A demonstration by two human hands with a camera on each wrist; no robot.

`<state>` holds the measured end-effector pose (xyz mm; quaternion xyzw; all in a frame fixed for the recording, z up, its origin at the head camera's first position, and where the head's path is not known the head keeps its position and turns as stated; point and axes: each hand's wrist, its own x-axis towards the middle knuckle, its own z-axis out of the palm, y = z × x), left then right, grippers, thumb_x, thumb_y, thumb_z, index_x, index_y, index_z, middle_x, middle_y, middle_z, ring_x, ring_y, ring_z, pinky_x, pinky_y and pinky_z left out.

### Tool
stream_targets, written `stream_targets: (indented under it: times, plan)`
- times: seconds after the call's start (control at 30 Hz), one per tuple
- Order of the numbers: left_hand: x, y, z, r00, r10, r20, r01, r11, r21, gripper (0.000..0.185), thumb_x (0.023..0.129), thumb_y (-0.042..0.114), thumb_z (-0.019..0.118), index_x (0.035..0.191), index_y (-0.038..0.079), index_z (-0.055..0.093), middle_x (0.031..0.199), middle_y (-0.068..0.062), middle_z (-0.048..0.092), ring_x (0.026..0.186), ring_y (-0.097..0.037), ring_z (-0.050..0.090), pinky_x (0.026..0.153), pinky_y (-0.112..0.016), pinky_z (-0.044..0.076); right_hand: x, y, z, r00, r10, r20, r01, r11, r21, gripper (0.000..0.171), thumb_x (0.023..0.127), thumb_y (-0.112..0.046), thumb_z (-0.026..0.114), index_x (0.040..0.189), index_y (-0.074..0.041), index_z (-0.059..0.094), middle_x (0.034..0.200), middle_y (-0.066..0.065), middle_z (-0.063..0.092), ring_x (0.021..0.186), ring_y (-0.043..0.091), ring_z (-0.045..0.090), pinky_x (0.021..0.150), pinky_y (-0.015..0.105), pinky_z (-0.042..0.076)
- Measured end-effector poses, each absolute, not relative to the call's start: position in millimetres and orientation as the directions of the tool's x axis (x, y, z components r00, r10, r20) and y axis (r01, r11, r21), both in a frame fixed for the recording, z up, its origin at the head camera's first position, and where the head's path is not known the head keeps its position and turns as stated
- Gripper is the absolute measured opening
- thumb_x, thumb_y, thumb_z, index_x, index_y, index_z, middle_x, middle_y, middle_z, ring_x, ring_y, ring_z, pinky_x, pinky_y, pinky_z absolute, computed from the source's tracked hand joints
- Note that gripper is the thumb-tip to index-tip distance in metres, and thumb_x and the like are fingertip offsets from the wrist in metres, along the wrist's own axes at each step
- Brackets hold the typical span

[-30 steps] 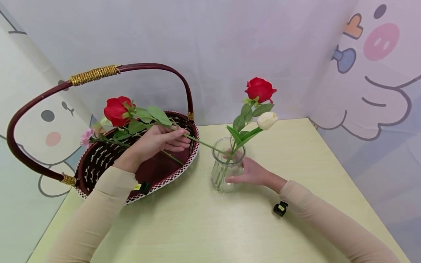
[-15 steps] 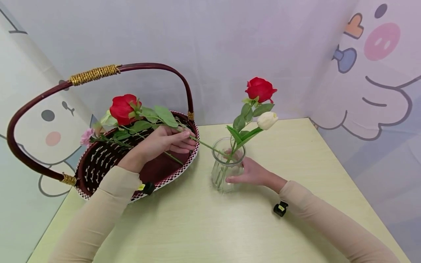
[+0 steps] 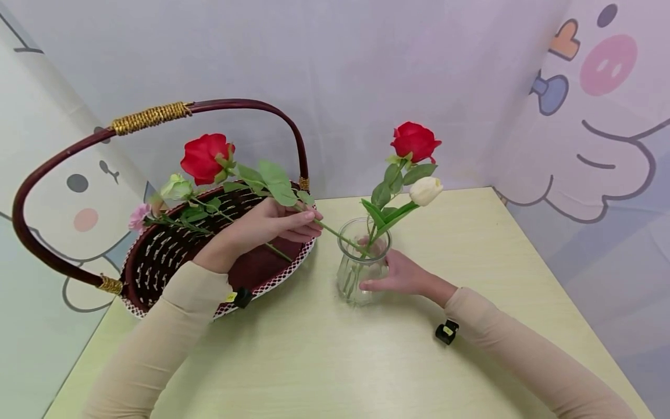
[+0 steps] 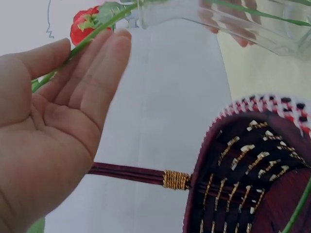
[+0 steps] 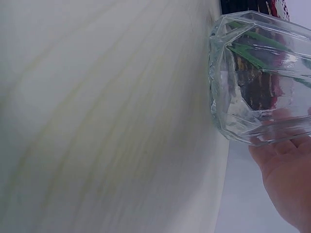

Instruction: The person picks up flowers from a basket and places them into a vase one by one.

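Observation:
My left hand [image 3: 251, 233] pinches the green stem [image 4: 109, 23] of a red rose [image 3: 204, 158] between thumb and fingers. The bloom points up and left over the basket, and the stem's lower end slants into the mouth of a clear glass vase [image 3: 352, 284]. Around the vase's right side my right hand [image 3: 402, 276] curls, holding it upright on the table; the right wrist view shows that palm [image 5: 294, 177] against the glass [image 5: 257, 116]. Standing in the vase are another red rose [image 3: 415, 141] and a white tulip [image 3: 425, 192].
A dark red woven basket [image 3: 149, 262] with a tall arched handle [image 3: 241, 105] stands at the left, below my left forearm. A pale green flower [image 3: 177, 187] and a pink flower [image 3: 139, 217] lie in it. A pale curtain [image 3: 345, 87] rises behind the table [image 3: 324, 361].
My left hand has moved right toward the vase, carrying the rose; its bloom has shifted right and up, uncovering the pale green flower. My right hand and the vase have stayed put.

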<state>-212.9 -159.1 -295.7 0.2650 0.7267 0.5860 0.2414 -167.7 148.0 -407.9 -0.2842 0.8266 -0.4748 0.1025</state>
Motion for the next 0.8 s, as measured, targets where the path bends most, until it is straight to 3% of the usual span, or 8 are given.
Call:
stream_targets:
  times: [0.23,0.53,0.8]
  plan:
    - [-210,-145,-290,-0.720,0.693,0.039,0.135,0.085,0.987,0.027,0.107,0.008,0.052,0.127,-0.009,0.060,0.131,-0.024,0.061,0.124,-0.032,0.061,0.102,-0.047,0.051,-168,147,-407,-0.807,-0.583,0.098,-0.372,0.372,-0.850,0.094,0.084,-0.015,0.085,0.156,0.003,0.027,0.149,0.022,0.049,0.141,0.038,0.042,0.114,0.059,0.036]
    - [-210,-128,-282,-0.690,0.723,0.018,0.177,0.145,0.973,0.026,0.107,0.006,0.049,0.130,-0.007,0.053,0.126,-0.024,0.062,0.120,-0.033,0.062,0.105,-0.052,0.049,-167,145,-405,-0.823,-0.562,0.087,-0.366,0.406,-0.838,0.087,0.082,-0.016,0.086,0.152,-0.001,0.037,0.151,0.020,0.047,0.139,0.040,0.043,0.113,0.062,0.036]
    - [-211,-114,-271,-0.639,0.769,0.017,0.242,0.181,0.953,0.026,0.107,0.006,0.048,0.129,-0.007,0.056,0.125,-0.025,0.062,0.121,-0.034,0.061,0.104,-0.043,0.051,-186,152,-442,-0.828,-0.555,0.081,-0.361,0.417,-0.834,0.095,0.082,-0.020,0.087,0.157,-0.004,0.030,0.155,0.015,0.044,0.144,0.036,0.038,0.115,0.061,0.033]
